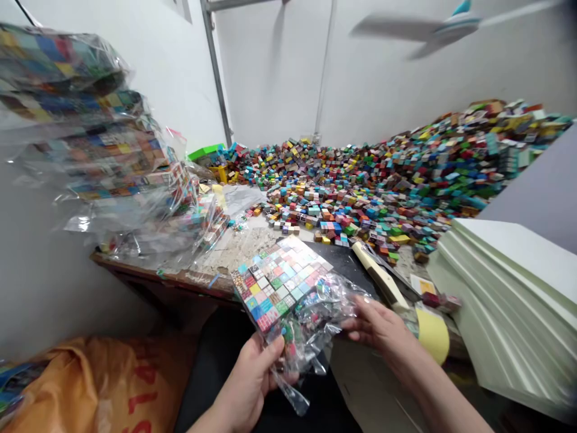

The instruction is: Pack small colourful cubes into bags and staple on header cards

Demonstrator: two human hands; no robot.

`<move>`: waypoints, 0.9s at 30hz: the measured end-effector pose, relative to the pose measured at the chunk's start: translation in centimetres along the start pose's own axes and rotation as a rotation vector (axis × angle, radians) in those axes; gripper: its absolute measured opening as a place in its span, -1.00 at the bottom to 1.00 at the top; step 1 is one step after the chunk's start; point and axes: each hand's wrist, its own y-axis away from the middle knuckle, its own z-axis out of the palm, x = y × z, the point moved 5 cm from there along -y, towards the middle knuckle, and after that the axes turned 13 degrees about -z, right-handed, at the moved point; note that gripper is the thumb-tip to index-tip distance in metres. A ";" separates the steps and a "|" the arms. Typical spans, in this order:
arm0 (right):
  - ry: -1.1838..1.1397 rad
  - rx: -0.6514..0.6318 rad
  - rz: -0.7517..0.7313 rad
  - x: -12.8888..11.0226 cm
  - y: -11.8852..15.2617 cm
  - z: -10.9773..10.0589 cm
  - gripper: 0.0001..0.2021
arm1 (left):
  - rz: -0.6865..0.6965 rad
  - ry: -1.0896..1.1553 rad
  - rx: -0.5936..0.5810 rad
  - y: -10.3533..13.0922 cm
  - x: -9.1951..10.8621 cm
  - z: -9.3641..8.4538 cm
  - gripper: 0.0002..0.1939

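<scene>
In front of me, a flat square block of small multicoloured tiles (283, 276) is tilted over the table's front edge. A crinkled clear plastic bag (311, 319) with small colourful pieces inside lies against its near side. My left hand (252, 373) is closed on the bag's lower left part, thumb on top, close to the block's near corner. My right hand (378, 328) has its fingers curled at the bag's right side, pinching the plastic. What lies under the block is hidden.
A heap of tiny coloured boxes (351, 186) covers the table's back and right. Bagged blocks (112, 150) are stacked at left. A knife with a pale handle (378, 276) lies right of the block, beside white sheets (505, 313). An orange sack (103, 385) sits lower left.
</scene>
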 end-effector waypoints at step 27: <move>0.501 -0.330 -0.344 -6.8 -5.5 6.4 -0.70 | 0.187 -0.068 0.013 2.6 3.5 -2.6 -0.81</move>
